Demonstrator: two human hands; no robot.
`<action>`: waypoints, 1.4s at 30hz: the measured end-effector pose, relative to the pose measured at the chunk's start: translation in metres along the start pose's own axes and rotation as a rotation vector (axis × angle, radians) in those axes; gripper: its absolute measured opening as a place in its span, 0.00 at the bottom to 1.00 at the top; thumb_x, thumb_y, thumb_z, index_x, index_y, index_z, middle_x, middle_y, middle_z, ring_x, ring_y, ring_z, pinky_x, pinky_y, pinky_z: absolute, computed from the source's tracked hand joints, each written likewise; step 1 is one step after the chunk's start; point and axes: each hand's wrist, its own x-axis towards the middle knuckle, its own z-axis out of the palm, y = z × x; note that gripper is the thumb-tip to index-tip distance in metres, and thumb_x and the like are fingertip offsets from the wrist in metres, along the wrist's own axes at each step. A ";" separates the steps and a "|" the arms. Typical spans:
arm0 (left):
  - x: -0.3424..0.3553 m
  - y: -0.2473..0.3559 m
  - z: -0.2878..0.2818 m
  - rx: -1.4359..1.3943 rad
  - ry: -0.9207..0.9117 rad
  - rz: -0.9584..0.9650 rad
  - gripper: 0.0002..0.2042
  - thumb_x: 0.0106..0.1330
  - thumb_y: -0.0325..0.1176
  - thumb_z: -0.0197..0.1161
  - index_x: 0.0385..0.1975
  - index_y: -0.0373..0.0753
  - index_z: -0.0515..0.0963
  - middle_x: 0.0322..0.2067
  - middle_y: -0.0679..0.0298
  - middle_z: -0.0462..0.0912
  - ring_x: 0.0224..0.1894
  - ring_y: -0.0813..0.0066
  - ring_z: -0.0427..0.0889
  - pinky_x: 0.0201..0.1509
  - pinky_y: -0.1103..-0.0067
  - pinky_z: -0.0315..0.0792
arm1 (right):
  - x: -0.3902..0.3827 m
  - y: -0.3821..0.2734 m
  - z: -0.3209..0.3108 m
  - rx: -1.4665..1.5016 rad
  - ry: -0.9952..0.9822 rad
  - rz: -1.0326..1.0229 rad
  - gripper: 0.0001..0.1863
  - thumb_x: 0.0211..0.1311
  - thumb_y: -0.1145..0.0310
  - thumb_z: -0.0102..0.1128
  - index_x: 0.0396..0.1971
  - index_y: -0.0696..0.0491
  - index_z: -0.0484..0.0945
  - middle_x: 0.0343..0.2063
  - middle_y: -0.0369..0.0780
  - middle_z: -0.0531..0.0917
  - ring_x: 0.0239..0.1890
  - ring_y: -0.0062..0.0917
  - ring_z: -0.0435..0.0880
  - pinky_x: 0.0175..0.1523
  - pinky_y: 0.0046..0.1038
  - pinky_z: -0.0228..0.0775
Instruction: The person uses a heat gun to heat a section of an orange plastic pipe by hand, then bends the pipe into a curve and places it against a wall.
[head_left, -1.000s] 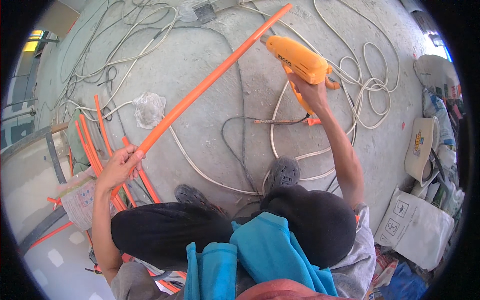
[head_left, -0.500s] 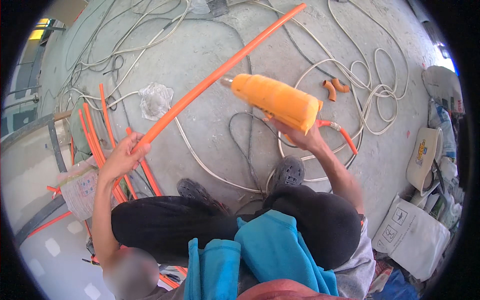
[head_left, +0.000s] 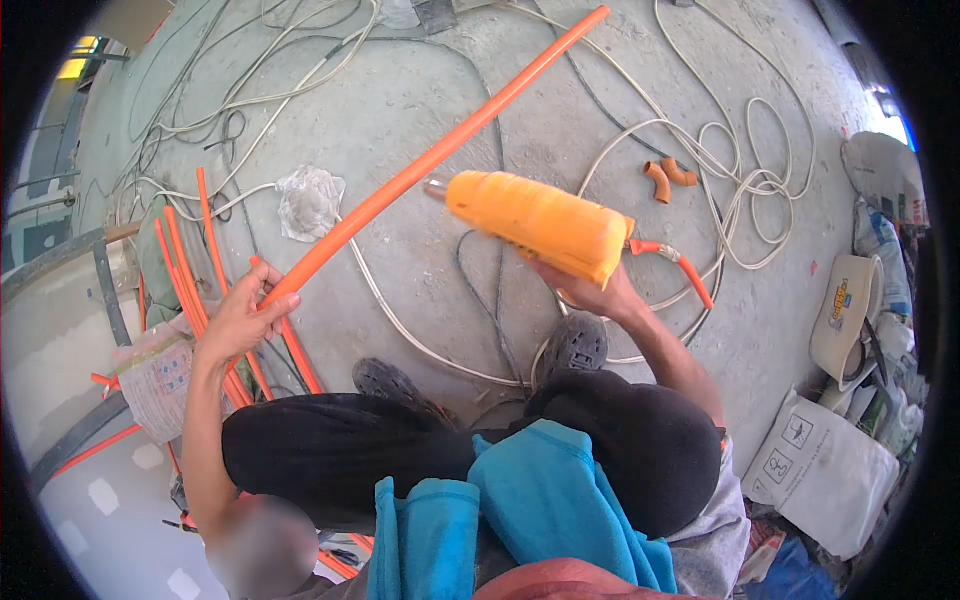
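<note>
My left hand (head_left: 247,312) is closed around the lower end of a long orange pipe (head_left: 430,157), which slants up and away to the right above the floor. In my right hand (head_left: 598,292) is a yellow heat gun (head_left: 535,222), gripped by its handle; the body hides most of the fingers. Its metal nozzle (head_left: 435,188) points left at the pipe's middle, close beneath it; whether they touch I cannot tell. An orange sleeve (head_left: 695,282) covers part of the cord behind the gun.
Several orange pipes (head_left: 212,235) lean at the left beside a metal frame (head_left: 113,290). White cable (head_left: 765,185) lies looped across the concrete floor. Two curved orange pipe pieces (head_left: 658,182) and a crumpled clear plastic bag (head_left: 310,203) lie there too. Sacks and a white bag (head_left: 825,475) line the right side.
The heat gun has moved left and slightly down along the pipe, with my right hand still on it. My left hand and the pipe have barely shifted.
</note>
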 end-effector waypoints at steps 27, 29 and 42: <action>-0.001 0.000 -0.002 0.080 -0.025 0.044 0.16 0.79 0.43 0.57 0.42 0.35 0.80 0.24 0.73 0.74 0.23 0.87 0.71 0.28 0.84 0.67 | 0.052 0.046 -0.078 0.031 0.424 0.143 0.13 0.62 0.68 0.72 0.42 0.56 0.81 0.25 0.31 0.80 0.23 0.13 0.77 0.28 0.22 0.69; 0.002 -0.001 -0.002 0.066 -0.028 0.043 0.17 0.79 0.44 0.56 0.41 0.34 0.81 0.24 0.74 0.75 0.22 0.87 0.71 0.26 0.84 0.66 | 0.043 0.031 -0.068 -0.029 0.384 0.098 0.14 0.61 0.68 0.72 0.44 0.56 0.81 0.27 0.32 0.82 0.26 0.14 0.79 0.31 0.22 0.71; 0.001 0.006 0.002 -0.063 -0.051 -0.012 0.15 0.71 0.36 0.69 0.49 0.36 0.74 0.28 0.72 0.77 0.22 0.89 0.70 0.22 0.87 0.64 | -0.001 0.008 -0.003 -0.061 -0.050 -0.096 0.21 0.60 0.65 0.72 0.53 0.53 0.81 0.50 0.43 0.85 0.55 0.39 0.82 0.62 0.39 0.72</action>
